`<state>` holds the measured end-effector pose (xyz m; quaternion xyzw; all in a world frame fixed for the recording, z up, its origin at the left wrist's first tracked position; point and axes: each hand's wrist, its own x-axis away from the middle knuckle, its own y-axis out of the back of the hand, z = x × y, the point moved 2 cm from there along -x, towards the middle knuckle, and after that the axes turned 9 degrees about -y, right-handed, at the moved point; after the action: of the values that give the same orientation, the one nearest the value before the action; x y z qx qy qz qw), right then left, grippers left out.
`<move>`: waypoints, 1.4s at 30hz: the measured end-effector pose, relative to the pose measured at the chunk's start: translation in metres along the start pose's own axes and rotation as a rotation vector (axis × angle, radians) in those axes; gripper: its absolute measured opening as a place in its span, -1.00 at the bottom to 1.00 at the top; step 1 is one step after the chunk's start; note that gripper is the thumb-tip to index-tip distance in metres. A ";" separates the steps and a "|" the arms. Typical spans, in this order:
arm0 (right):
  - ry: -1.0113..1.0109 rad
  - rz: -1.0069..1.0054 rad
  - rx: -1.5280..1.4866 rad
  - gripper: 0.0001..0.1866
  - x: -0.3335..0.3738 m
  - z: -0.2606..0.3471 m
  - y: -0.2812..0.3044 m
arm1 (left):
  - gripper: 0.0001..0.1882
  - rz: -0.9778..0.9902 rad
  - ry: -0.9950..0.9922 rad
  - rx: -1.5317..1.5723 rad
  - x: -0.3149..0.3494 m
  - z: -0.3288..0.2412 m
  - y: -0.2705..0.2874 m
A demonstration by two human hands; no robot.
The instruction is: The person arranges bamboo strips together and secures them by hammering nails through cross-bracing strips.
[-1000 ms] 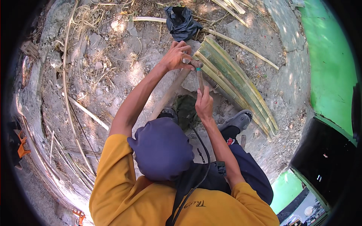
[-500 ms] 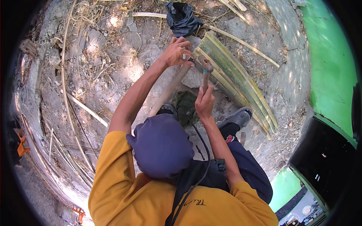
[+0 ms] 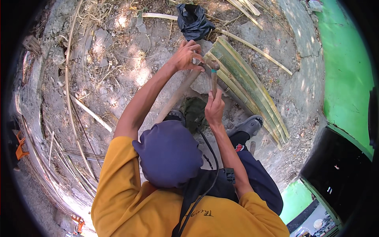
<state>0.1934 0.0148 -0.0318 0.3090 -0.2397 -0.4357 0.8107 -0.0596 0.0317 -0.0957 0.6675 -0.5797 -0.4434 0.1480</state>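
Note:
My right hand (image 3: 214, 108) is closed round the handle of a hammer (image 3: 214, 79), whose head is close by the fingers of my left hand (image 3: 187, 57). The left fingers are bent in a pinch at the upper end of a round wooden pole (image 3: 177, 94); what they hold is too small to make out. To the right lie several split bamboo slats (image 3: 252, 87), side by side and slanting down to the right, their upper ends near the hammer head.
A black plastic bag (image 3: 193, 23) sits beyond my left hand. Dark green cloth (image 3: 193, 112) lies between my feet, near a grey shoe (image 3: 248, 125). Loose bamboo strips (image 3: 92, 112) are scattered over the dirt ground. A green wall (image 3: 347, 71) stands at the right.
The hammer head has shifted slightly left, closer to my left fingers. Both hands keep their grip and nearly their place.

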 end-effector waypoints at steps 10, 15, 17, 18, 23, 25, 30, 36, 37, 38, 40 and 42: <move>0.065 -0.064 -0.112 -0.84 -0.002 0.007 0.009 | -0.61 -0.031 -0.017 -0.007 0.002 0.002 0.003; 0.027 0.036 0.001 -0.81 -0.005 -0.016 0.002 | -0.60 -0.019 0.001 -0.003 -0.005 0.000 0.002; 0.009 0.066 0.011 -0.80 -0.003 -0.009 -0.003 | -0.61 -0.011 -0.003 -0.013 0.003 0.007 0.002; -0.002 0.071 -0.003 -0.80 0.000 -0.002 -0.001 | -0.61 0.006 0.001 -0.014 0.003 0.006 0.002; -0.087 0.077 0.080 -0.78 -0.007 -0.013 -0.002 | -0.61 -0.020 0.003 -0.010 -0.004 0.002 -0.001; -0.076 0.045 0.046 -0.80 -0.005 -0.012 0.003 | -0.61 -0.018 0.005 -0.001 -0.003 0.003 -0.002; -0.022 -0.046 -0.136 -0.83 -0.007 0.003 0.011 | -0.61 -0.088 -0.013 -0.019 -0.002 0.006 0.005; 0.038 0.046 -0.127 -0.84 -0.007 0.009 0.010 | -0.58 -0.027 0.010 -0.010 0.006 0.005 -0.001; 0.027 0.051 -0.124 -0.84 -0.002 0.014 0.011 | -0.57 -0.046 0.004 -0.009 0.006 0.004 0.002; 0.038 -0.005 -0.153 -0.84 -0.004 0.018 0.012 | -0.57 -0.070 -0.011 -0.016 0.002 0.007 0.005; 0.049 -0.063 -0.181 -0.83 -0.004 0.010 0.009 | -0.58 -0.071 -0.010 -0.007 0.000 0.005 0.006; -0.006 0.057 0.051 -0.81 -0.010 -0.017 -0.002 | -0.59 -0.032 -0.018 -0.010 -0.007 0.002 -0.001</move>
<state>0.1984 0.0277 -0.0461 0.3212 -0.2617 -0.4072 0.8139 -0.0597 0.0391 -0.0947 0.6719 -0.5679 -0.4546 0.1387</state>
